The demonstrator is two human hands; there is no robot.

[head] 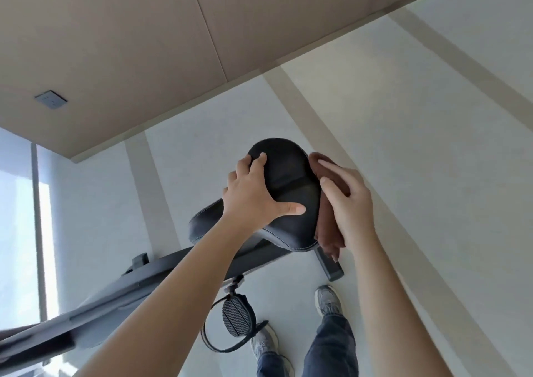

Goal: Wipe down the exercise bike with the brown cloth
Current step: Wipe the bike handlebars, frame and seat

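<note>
1 black padded bike saddle (291,180): left hand (253,195) lay spread flat atop; right hand (349,206), fingers together, pressed soft brown cloth (327,239) against its right side.

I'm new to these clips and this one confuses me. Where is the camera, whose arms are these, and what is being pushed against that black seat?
There is no machine at work here. A person wears one wide-angle camera on the head, looking down, so the two bare arms are their own. The left hand rests with spread fingers on the black saddle of the exercise bike, seemingly to steady it. The right hand presses the brown cloth against the saddle's right side, and part of the cloth hangs below the palm. Lower down are a ribbed pedal with a strap and the person's grey shoes on the pale striped floor.
</note>
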